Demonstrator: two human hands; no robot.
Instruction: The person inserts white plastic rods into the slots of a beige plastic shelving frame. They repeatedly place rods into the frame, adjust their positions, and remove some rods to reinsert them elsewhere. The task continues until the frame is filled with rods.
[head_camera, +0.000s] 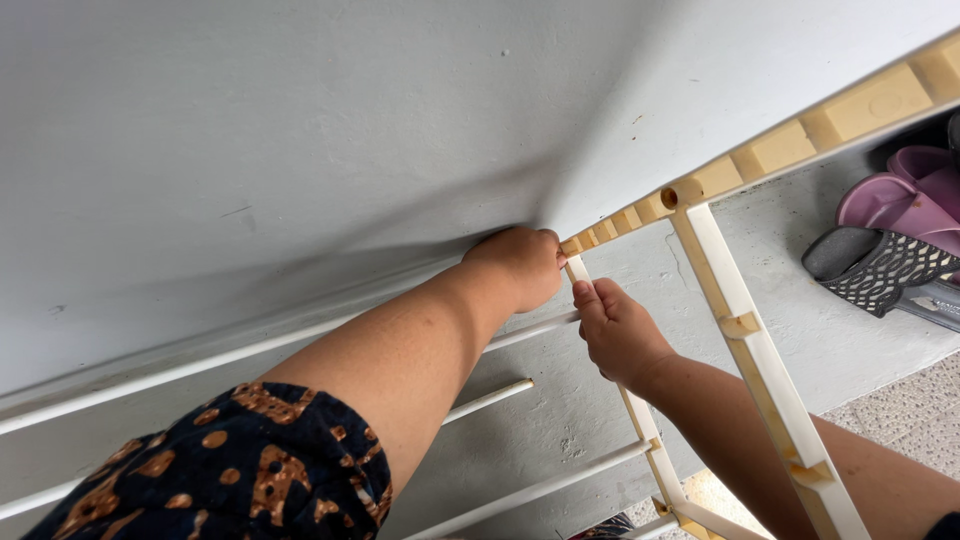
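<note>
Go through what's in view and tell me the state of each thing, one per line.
Left hand: closed on the corner of the rack top.
Right hand: gripping the rack's leg just below that corner.
Plastic rack: tipped over, underside facing the camera.
White rods: one end loose, free of the frame.
Sandals: lying on the floor.

A home entryway is showing itself here: purple slippers and a black sandal are lying by a plastic shoe rack against a painted wall.
</note>
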